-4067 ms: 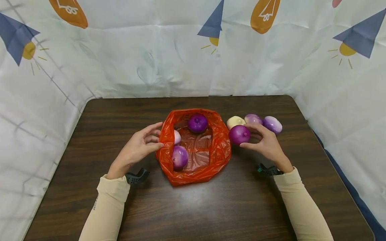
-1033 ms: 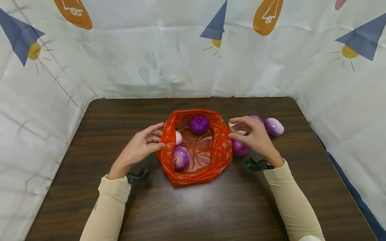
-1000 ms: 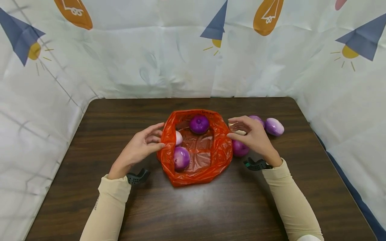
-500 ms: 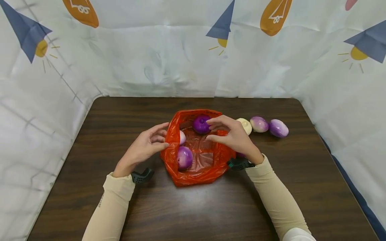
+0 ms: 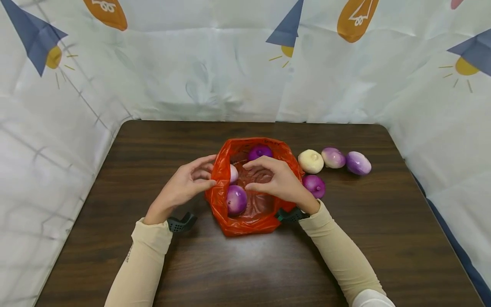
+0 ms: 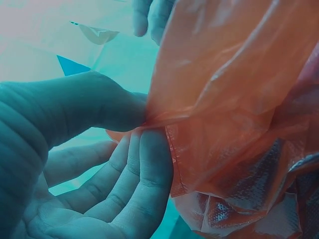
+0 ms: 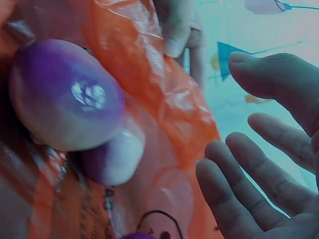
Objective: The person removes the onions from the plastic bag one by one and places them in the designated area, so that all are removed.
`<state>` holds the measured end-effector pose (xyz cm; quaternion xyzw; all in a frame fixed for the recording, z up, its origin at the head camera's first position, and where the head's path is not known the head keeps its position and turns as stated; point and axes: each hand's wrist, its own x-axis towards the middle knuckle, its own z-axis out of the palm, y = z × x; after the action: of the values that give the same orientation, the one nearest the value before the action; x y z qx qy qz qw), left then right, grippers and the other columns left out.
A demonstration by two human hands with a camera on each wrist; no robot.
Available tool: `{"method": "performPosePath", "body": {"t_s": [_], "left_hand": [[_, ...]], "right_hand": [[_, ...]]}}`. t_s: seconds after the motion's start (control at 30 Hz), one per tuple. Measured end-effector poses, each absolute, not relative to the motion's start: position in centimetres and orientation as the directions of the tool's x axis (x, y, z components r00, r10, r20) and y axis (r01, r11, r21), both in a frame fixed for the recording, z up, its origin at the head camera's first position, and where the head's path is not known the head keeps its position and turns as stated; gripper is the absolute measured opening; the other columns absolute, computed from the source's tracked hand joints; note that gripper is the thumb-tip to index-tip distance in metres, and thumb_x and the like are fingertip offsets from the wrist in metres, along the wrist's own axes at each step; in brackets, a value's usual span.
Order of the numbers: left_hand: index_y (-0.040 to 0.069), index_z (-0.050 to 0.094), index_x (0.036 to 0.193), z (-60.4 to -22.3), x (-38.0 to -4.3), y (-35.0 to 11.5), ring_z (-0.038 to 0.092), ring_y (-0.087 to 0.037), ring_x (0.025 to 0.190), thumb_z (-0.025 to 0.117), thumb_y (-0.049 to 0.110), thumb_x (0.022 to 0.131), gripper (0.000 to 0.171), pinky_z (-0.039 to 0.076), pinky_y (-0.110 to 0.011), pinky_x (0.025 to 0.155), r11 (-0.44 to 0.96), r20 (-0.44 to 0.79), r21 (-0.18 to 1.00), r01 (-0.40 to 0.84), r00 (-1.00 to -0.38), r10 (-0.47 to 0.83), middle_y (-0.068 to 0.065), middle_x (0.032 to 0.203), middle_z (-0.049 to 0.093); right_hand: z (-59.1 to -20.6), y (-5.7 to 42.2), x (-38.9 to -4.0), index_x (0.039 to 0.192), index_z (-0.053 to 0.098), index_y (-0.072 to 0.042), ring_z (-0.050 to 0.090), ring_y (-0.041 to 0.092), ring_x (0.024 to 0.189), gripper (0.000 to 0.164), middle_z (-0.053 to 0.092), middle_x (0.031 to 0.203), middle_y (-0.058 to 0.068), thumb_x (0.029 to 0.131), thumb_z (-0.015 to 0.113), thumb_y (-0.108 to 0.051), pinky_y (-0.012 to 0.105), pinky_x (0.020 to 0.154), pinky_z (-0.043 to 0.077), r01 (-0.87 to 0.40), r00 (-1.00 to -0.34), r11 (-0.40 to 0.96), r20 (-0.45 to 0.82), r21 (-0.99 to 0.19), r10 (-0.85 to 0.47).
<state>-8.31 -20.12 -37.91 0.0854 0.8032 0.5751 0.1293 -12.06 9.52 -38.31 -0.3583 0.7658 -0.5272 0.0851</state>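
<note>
A red plastic bag (image 5: 226,170) stands with its mouth spread on the dark wooden table. My left hand (image 5: 188,184) pinches the bag's left rim between thumb and fingers, plain in the left wrist view. Over the bag's mouth hovers my right hand (image 5: 278,179), fingers apart and holding nothing. Inside the bag lie a purple-and-white onion (image 5: 236,200), a paler onion (image 5: 233,174) behind it, and a deep purple onion (image 5: 260,152) at the back, partly covered by the right hand. In the right wrist view, the purple-and-white onion (image 7: 65,94) is close to the open fingers (image 7: 264,169).
Right of the bag, a magenta onion (image 5: 314,186) rests against or very near its side. Behind that sit a cream-coloured onion (image 5: 311,161), a light purple onion (image 5: 333,157) and a purple-white onion (image 5: 358,163) in a row. A printed white cloth (image 5: 238,72) hangs behind the table (image 5: 245,273).
The right hand, which held the magenta onion earlier, left it beside the bag, passed by the cream onion and moved left over the bag's mouth. The left hand keeps its grip on the rim.
</note>
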Motion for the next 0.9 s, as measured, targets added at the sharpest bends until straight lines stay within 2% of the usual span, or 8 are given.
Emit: {"method": "performPosePath", "body": {"t_s": [0.1, 0.2, 0.37, 0.47, 0.7, 0.9], "left_hand": [[0.012, 0.044, 0.157, -37.8, -8.3, -20.0, 0.068, -0.011, 0.101, 0.075, 0.008, 0.093, 0.07, 0.06, -0.018, 0.084, 0.325, -0.111, 0.946, -0.013, -0.952, 0.284, -0.02, 0.129, 0.06], [0.014, 0.045, 0.157, -37.8, -8.3, -20.0, 0.068, -0.013, 0.102, 0.075, 0.008, 0.093, 0.07, 0.06, -0.018, 0.084, 0.328, -0.123, 0.944, -0.026, -0.952, 0.28, -0.019, 0.129, 0.06], [0.016, 0.046, 0.155, -38.0, -8.2, -20.0, 0.066, -0.017, 0.107, 0.076, 0.01, 0.093, 0.069, 0.059, -0.017, 0.086, 0.337, -0.126, 0.941, -0.026, -0.952, 0.278, -0.017, 0.13, 0.06], [0.016, 0.048, 0.154, -38.0, -8.1, -20.0, 0.065, -0.019, 0.108, 0.076, 0.01, 0.093, 0.067, 0.059, -0.017, 0.087, 0.335, -0.118, 0.942, -0.018, -0.953, 0.281, -0.017, 0.13, 0.06], [0.013, 0.047, 0.154, -38.1, -8.3, -20.0, 0.064, -0.016, 0.107, 0.074, 0.005, 0.093, 0.067, 0.058, -0.014, 0.088, 0.318, -0.101, 0.948, -0.003, -0.951, 0.292, -0.017, 0.13, 0.058], [0.013, 0.047, 0.155, -38.3, -8.5, -19.8, 0.065, -0.015, 0.107, 0.073, 0.004, 0.094, 0.067, 0.058, -0.015, 0.087, 0.314, -0.104, 0.949, -0.006, -0.95, 0.295, -0.018, 0.131, 0.058]], "right_hand": [[-38.8, 9.2, -12.1, 0.128, 0.069, -0.01, 0.072, 0.028, 0.104, 0.046, 0.073, 0.116, 0.014, 0.085, 0.086, -0.017, 0.05, 0.092, 0.061, -0.463, -0.714, 0.192, 0.235, -0.865, -0.66], [-39.2, 8.9, -12.0, 0.127, 0.069, -0.012, 0.072, 0.031, 0.106, 0.046, 0.073, 0.116, 0.011, 0.085, 0.086, -0.018, 0.056, 0.093, 0.06, -0.451, -0.702, 0.185, 0.219, -0.873, -0.678], [-39.8, 8.3, -11.8, 0.126, 0.069, -0.011, 0.072, 0.034, 0.108, 0.047, 0.073, 0.118, 0.008, 0.084, 0.087, -0.018, 0.045, 0.095, 0.061, -0.473, -0.685, 0.207, 0.21, -0.857, -0.697], [-40.2, 7.8, -11.8, 0.126, 0.07, -0.009, 0.071, 0.027, 0.108, 0.047, 0.073, 0.119, 0.009, 0.084, 0.088, -0.021, 0.039, 0.096, 0.06, -0.525, -0.667, 0.248, 0.213, -0.814, -0.714], [-41.0, 7.2, -11.5, 0.127, 0.07, -0.015, 0.069, 0.019, 0.109, 0.048, 0.07, 0.122, 0.003, 0.083, 0.088, -0.023, 0.04, 0.094, 0.06, -0.548, -0.665, 0.324, 0.167, -0.771, -0.728], [-41.5, 7.0, -11.4, 0.127, 0.07, -0.016, 0.066, 0.017, 0.118, 0.052, 0.069, 0.126, 0.0, 0.081, 0.09, -0.026, 0.036, 0.101, 0.057, -0.555, -0.674, 0.364, 0.148, -0.748, -0.724]]}}
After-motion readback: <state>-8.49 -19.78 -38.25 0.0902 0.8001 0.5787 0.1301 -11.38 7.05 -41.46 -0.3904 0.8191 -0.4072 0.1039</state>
